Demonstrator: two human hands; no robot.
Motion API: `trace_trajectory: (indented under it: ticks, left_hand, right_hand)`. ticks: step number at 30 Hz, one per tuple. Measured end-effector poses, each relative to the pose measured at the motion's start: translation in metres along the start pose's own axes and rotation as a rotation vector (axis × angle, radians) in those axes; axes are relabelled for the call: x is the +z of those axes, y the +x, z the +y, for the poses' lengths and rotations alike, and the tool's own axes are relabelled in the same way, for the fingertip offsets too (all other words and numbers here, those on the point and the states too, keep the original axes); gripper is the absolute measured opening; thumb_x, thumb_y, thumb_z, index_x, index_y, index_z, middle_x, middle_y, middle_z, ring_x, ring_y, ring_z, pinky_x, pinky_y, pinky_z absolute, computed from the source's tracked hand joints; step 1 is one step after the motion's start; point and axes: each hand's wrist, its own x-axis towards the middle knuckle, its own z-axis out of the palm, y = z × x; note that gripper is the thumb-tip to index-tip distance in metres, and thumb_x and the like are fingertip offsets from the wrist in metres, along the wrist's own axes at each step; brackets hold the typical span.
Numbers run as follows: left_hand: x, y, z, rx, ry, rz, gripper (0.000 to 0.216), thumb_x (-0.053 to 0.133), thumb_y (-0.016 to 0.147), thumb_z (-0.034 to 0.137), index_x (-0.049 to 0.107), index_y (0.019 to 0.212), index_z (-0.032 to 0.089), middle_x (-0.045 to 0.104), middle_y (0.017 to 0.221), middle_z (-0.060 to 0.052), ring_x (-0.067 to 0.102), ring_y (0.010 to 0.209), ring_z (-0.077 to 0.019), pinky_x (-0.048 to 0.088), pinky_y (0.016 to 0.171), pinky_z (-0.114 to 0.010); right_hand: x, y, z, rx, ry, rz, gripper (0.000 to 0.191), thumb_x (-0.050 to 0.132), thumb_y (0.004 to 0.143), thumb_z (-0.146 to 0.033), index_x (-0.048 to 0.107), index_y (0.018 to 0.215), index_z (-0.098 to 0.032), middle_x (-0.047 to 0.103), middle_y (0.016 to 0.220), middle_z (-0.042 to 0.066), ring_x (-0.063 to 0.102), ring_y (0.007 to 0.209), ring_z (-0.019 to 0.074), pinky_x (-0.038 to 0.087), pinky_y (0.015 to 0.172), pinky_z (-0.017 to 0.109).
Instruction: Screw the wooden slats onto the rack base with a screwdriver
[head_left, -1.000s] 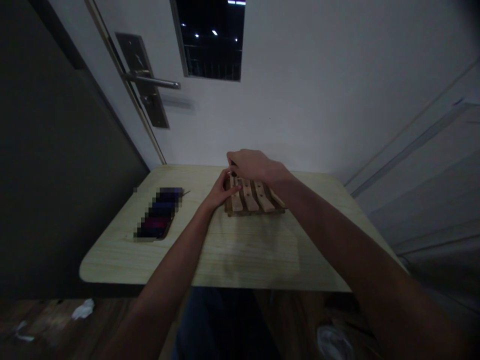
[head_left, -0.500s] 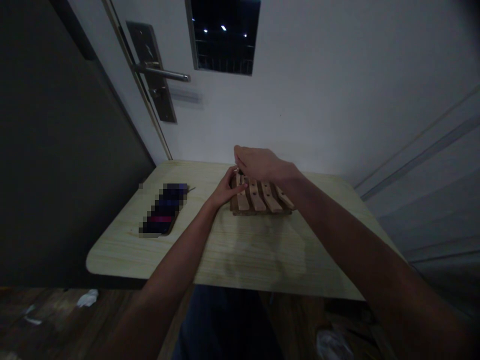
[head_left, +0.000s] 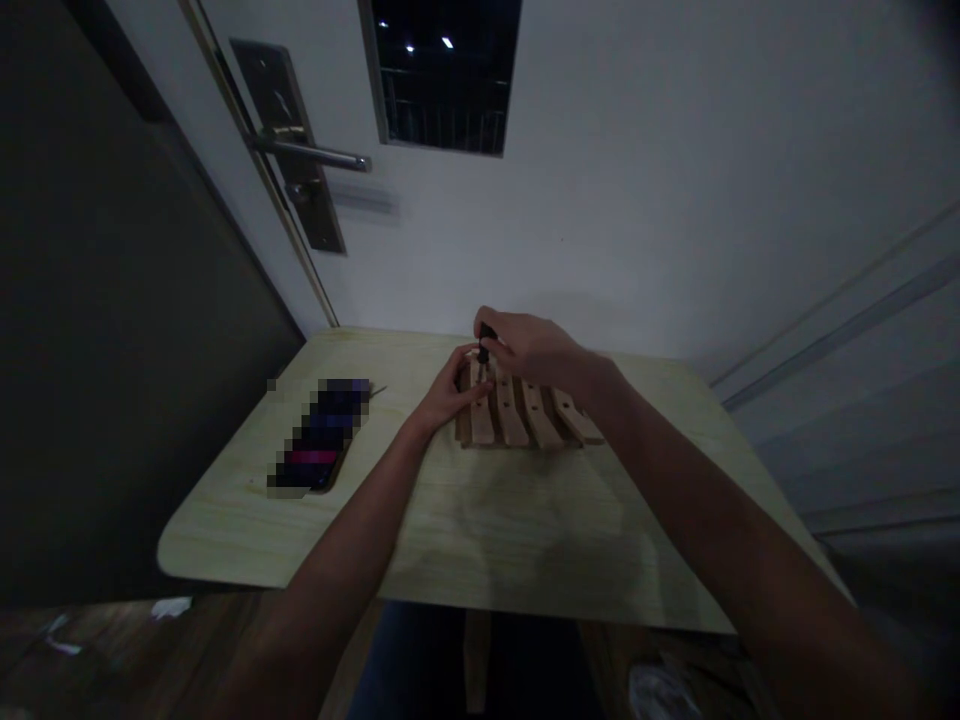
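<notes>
A wooden rack-like piece (head_left: 514,425) with several angled slats, dark holes in them, lies on the table. In my right hand (head_left: 529,345) is a screwdriver (head_left: 485,343) with a black handle, held upright, its shaft pointing down at the leftmost slat. Fingers and thumb wrap the handle; the exact tip is hard to make out. My left hand (head_left: 446,395) grips the left end of the wooden piece, its thumb lying across the leftmost slat beside the screwdriver's shaft. The right hand and forearm cover the far right part of the slats.
A pixelated phone (head_left: 322,435) lies on the pale wooden table (head_left: 480,540) at the left, with a thin pointed object (head_left: 379,390) by its upper corner. Behind the table stands a white door with a metal handle (head_left: 315,153). Litter (head_left: 171,607) is on the floor.
My right hand has turned and lowered slightly, so the screwdriver's black handle now shows between the fingers. The left hand stays on the wooden piece. The whole view has shifted slightly.
</notes>
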Motion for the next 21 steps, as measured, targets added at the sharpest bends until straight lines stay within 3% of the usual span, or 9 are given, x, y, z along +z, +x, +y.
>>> trace_trajectory:
  ticks: [4,7,11,13,17,21]
  left_hand:
    - [0.000,-0.001,0.002,-0.016,0.036,-0.006,0.060,0.069,0.076,0.036,0.041,0.126,0.018,0.056,0.118,-0.009,0.054,0.112,-0.0233,0.043,0.098,-0.039]
    - [-0.001,-0.002,0.002,0.030,0.065,0.006,0.062,0.069,0.077,0.035,0.040,0.129,0.019,0.051,0.127,-0.010,0.048,0.121,-0.0241,0.039,0.104,-0.039]
    - [-0.004,-0.003,0.000,0.050,0.102,-0.016,0.066,0.069,0.077,0.033,0.038,0.133,0.020,0.048,0.133,-0.011,0.044,0.127,-0.0256,0.033,0.110,-0.043]
    - [-0.005,-0.003,0.000,0.053,0.125,-0.020,0.067,0.070,0.075,0.034,0.039,0.133,0.021,0.047,0.133,-0.011,0.043,0.127,-0.0267,0.033,0.110,-0.045]
    - [-0.006,-0.005,0.006,0.024,0.114,-0.055,0.071,0.072,0.074,0.031,0.036,0.134,0.024,0.043,0.138,-0.009,0.039,0.131,-0.0265,0.032,0.112,-0.045]
    - [-0.006,-0.006,0.012,-0.028,0.083,-0.081,0.073,0.073,0.073,0.030,0.034,0.136,0.026,0.043,0.137,-0.009,0.040,0.130,-0.0266,0.035,0.110,-0.043]
  right_hand:
    - [0.004,0.003,0.010,-0.121,0.066,0.094,0.017,0.045,0.091,-0.027,0.057,0.094,-0.016,0.061,0.095,0.007,0.052,0.080,0.0144,0.034,0.072,0.026]
    - [0.005,0.005,0.008,-0.052,0.044,0.104,0.020,0.049,0.090,-0.033,0.056,0.086,-0.016,0.058,0.086,0.006,0.049,0.073,0.0138,0.034,0.068,0.027]
    - [0.007,0.001,0.001,0.019,0.123,0.067,0.021,0.045,0.091,-0.027,0.051,0.108,-0.016,0.057,0.092,0.006,0.051,0.071,0.0137,0.038,0.066,0.027]
    - [0.008,-0.002,0.000,-0.082,0.181,0.058,0.023,0.041,0.091,-0.019,0.050,0.112,-0.020,0.054,0.107,0.009,0.053,0.080,0.0146,0.043,0.070,0.028]
    - [0.007,-0.006,0.005,-0.252,0.237,0.055,0.029,0.038,0.085,-0.009,0.050,0.110,-0.018,0.054,0.110,0.012,0.052,0.103,0.0206,0.045,0.083,0.035]
    - [0.004,0.000,0.014,-0.134,0.254,0.017,0.021,0.039,0.092,-0.017,0.051,0.109,-0.017,0.062,0.096,0.007,0.057,0.080,0.0150,0.042,0.069,0.027]
